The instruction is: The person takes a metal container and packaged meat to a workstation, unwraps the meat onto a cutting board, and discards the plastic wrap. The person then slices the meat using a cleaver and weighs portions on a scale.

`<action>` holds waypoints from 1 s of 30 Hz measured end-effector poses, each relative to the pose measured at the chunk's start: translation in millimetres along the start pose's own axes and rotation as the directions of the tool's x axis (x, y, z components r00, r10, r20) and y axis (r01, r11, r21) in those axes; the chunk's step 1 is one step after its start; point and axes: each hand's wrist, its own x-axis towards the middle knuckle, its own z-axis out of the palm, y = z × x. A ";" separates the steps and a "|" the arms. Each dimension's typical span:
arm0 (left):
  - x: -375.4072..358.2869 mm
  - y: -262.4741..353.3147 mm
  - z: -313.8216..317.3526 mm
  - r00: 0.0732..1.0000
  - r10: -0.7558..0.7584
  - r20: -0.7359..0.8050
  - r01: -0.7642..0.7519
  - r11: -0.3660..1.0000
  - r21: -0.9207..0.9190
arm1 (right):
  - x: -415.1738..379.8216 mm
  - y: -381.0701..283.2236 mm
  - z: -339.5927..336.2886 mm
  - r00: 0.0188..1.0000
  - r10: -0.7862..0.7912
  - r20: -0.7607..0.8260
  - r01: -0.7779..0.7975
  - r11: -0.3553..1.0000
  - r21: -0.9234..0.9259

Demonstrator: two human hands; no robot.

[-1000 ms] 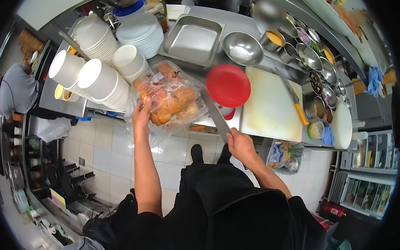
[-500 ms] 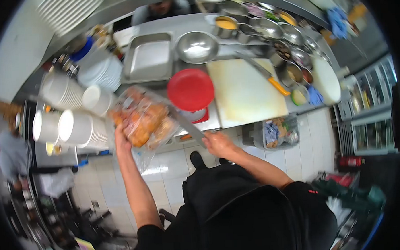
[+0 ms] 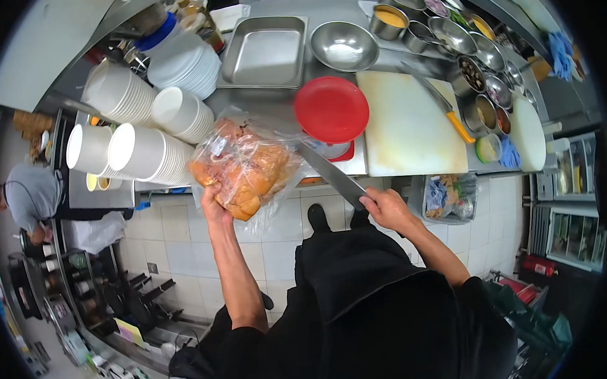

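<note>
My left hand [image 3: 212,199] grips the bread bag [image 3: 245,166] from below. It looks soft and light, so I hold gently. My right hand [image 3: 386,209] is closed on the knife [image 3: 330,175].

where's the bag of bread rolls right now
In the head view, the bag of bread rolls is left of centre, held up by the left hand, beside the stacked white bowls.

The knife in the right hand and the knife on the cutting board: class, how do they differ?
The knife in the right hand is gripped off the counter, its handle hidden; the yellow-handled knife lies untouched on the white cutting board. The held blade points at the bag of bread rolls in the left hand. Both have long steel blades.
</note>
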 end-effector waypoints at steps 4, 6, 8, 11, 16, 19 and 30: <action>-11.4 -0.5 0.4 1.000 0.004 -0.026 -0.003 0.999 0.034 | -2.0 -3.0 -7.3 0.999 0.048 0.023 -0.049 0.998 0.047; -14.7 1.2 -0.5 0.998 0.005 -0.063 0.001 0.997 0.080 | -1.6 -6.0 -9.3 0.998 0.052 0.046 -0.054 0.997 0.063; -19.1 11.9 2.2 0.996 -0.023 -0.083 0.035 0.990 0.138 | 0.0 -4.2 -7.4 0.996 0.058 0.067 -0.063 0.995 0.075; -14.1 32.7 -10.3 0.993 -0.069 -0.095 0.089 0.970 0.225 | 13.4 -0.6 11.2 0.998 -0.060 0.026 0.059 0.998 0.030; -32.6 64.1 -2.8 0.990 -0.048 -0.133 0.085 0.954 0.288 | 50.8 -17.3 23.8 0.999 -0.046 -0.015 0.047 0.996 0.072; -68.3 66.7 1.9 0.983 0.036 -0.179 0.026 0.943 0.333 | 60.2 -14.6 33.5 0.995 -0.088 -0.039 0.090 0.995 0.035; -181.4 -53.0 -35.8 0.976 0.161 -0.147 -0.183 0.972 -0.150 | 45.0 -8.0 25.4 0.987 -0.151 -0.059 0.153 0.988 0.026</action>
